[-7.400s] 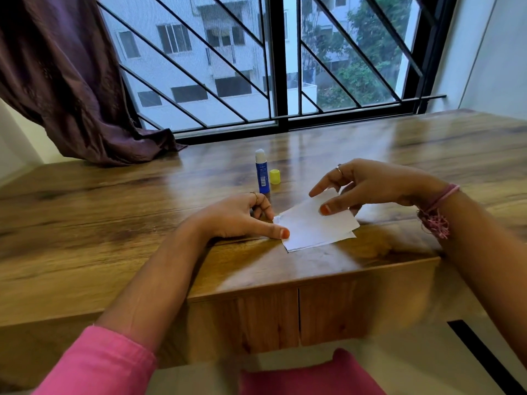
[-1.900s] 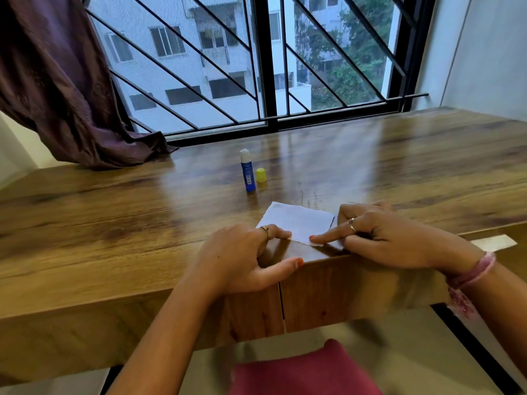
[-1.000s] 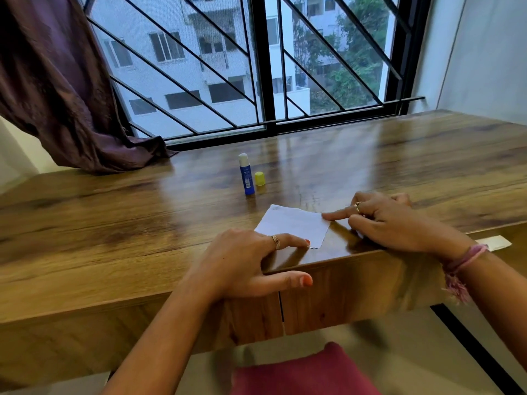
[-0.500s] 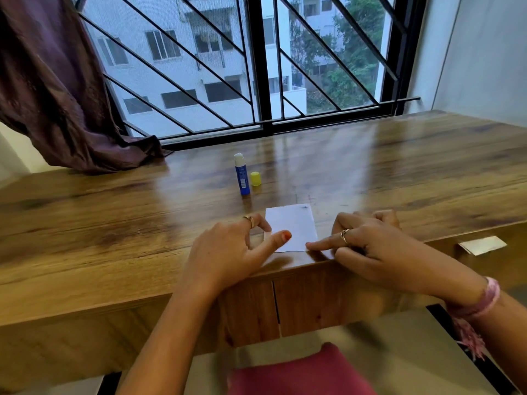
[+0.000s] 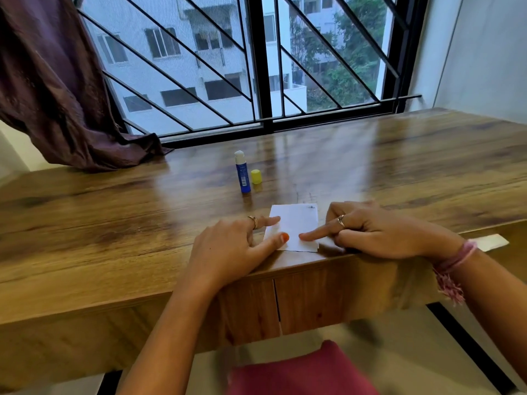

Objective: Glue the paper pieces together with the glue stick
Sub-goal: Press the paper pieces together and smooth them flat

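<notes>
Change: since half a second ago the left hand (image 5: 233, 246) has slid its thumb further onto the paper, and the right hand (image 5: 379, 233) has pushed its forefinger inward along the near edge; the sheet itself lies much as it did, squared to the counter edge.
Paper: white paper pieces (image 5: 295, 228) lie flat as one stacked sheet on the wooden counter (image 5: 114, 223), just inside its near edge, between the two hands. A small dark mark shows at the far right corner.
Left grip: released, fingers fairly straight; thumb tip with an orange nail presses on the sheet's near left part, and a forefinger touches its left edge. A ring sits on one finger.
Right grip: forefinger stretched out and pressing the near edge of the sheet, the other fingers curled under and grasping nothing that can be seen. A ring shows on one finger, and a pink thread band (image 5: 453, 260) wraps the wrist.
Glue stick: blue glue stick (image 5: 241, 172) stands upright and uncapped, white tip showing, well beyond the paper toward the window.
Cap: yellow cap (image 5: 256, 176) stands just beside the stick on its right, apart from it.
Other: a white paper strip (image 5: 492, 242) lies at the counter's near edge by the right wrist; a purple curtain (image 5: 57, 89) drapes onto the far left corner; a barred window (image 5: 262, 67) stands behind.
</notes>
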